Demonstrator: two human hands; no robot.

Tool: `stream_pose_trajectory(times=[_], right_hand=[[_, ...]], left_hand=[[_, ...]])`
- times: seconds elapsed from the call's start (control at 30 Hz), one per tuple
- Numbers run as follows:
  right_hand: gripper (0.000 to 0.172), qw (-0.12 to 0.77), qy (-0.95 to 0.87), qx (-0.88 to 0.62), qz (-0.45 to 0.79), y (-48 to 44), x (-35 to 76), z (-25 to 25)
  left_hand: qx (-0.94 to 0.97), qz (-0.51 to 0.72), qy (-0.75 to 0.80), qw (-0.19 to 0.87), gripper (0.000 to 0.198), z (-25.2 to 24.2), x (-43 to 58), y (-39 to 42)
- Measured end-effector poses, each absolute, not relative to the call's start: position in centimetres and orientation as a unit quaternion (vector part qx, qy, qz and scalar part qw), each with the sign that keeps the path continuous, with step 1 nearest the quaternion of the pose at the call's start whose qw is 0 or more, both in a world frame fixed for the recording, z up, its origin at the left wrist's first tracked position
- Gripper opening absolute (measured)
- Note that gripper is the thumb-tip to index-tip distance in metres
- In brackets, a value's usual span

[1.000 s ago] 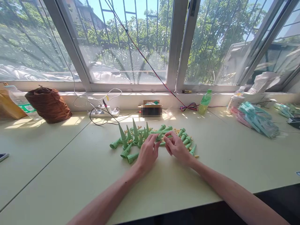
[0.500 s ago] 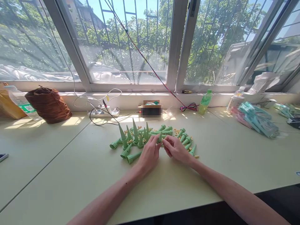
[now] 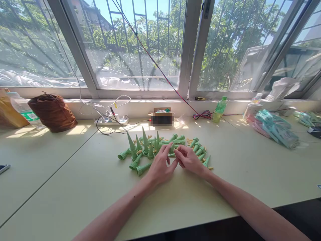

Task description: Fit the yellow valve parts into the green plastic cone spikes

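Green plastic watering spikes (image 3: 145, 142) with pointed tips and ribbed caps crowd the middle of the table, some upright, some lying down. My left hand (image 3: 162, 164) is beside one upright spike (image 3: 172, 147), its thumb spread away from its fingers. Its fingertips are close to that spike; whether they touch it I cannot tell. With fingertips pinched, my right hand (image 3: 187, 158) holds a small tan piece (image 3: 176, 149) at the spike's right side, mostly hidden by the fingers. More capped spikes (image 3: 197, 146) lie just beyond my right hand, with small tan pieces (image 3: 210, 168) among them.
Along the window sill are a power strip (image 3: 111, 119) with cables, a small cardboard box (image 3: 162, 117), coiled wire (image 3: 203, 114) and a green bottle (image 3: 219, 109). A brown bag (image 3: 53, 112) stands at the left, plastic-wrapped packets (image 3: 276, 129) at the right.
My left thumb has swung away from the fingers toward the right hand, loosening around the spike. My right hand has hardly moved.
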State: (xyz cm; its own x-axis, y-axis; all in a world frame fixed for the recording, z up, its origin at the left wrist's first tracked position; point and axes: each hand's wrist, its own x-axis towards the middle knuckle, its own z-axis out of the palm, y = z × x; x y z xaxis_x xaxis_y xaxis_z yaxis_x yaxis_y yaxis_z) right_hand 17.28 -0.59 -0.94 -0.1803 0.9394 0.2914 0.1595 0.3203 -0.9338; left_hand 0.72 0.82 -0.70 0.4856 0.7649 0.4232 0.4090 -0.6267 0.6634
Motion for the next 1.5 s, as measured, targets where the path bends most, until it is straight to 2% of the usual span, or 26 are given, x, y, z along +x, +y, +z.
stream_pose_trajectory(times=[0.5,0.73,1.1,1.33,1.5], right_hand=[[0.037,0.47,-0.656,-0.421,0.413,-0.7,17.2,-1.1],[0.035,0.459,-0.666,-0.421,0.41,-1.0,17.2,-0.6],[0.028,0.452,-0.679,-0.412,0.406,-1.1,17.0,-0.7],[0.032,0.452,-0.656,-0.399,0.455,-1.0,17.1,-0.4],[0.037,0.445,-0.63,-0.398,0.497,-1.0,16.9,0.2]], left_hand=[[0.824,0.374,0.372,0.204,0.048,-1.3,0.8,1.0],[0.83,0.37,0.384,0.166,0.05,-1.4,0.7,1.0],[0.839,0.352,0.381,0.163,0.052,-1.5,0.9,0.7],[0.827,0.372,0.388,0.163,0.051,-1.0,1.0,0.5],[0.817,0.398,0.391,0.145,0.044,-1.0,1.3,0.3]])
